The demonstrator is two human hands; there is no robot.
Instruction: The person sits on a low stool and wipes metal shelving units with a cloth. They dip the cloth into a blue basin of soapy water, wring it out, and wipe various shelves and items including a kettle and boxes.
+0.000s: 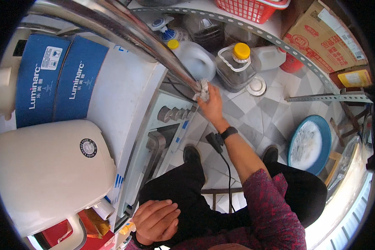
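My right hand (212, 104) presses a crumpled whitish cloth or tissue (203, 90) against the lower part of a shiny metal pole (150, 40). The pole slants down from the top left, in front of a worn white shelf or table top (125, 78). Just below that hand stands a white oven (172, 103) with round knobs and a metal handle (155, 150). My left hand (157, 218) rests loosely by my thigh, back upward, fingers slightly curled. Nothing shows in it, though its palm is hidden.
Blue Luminarc boxes (75, 78) and a cream appliance (53, 175) occupy the left. Ahead are a yellow-capped jug (234, 68) and a white bottle (193, 56). A basin of suds (326, 140) sits right. A black cable (229, 168) hangs beside my right forearm.
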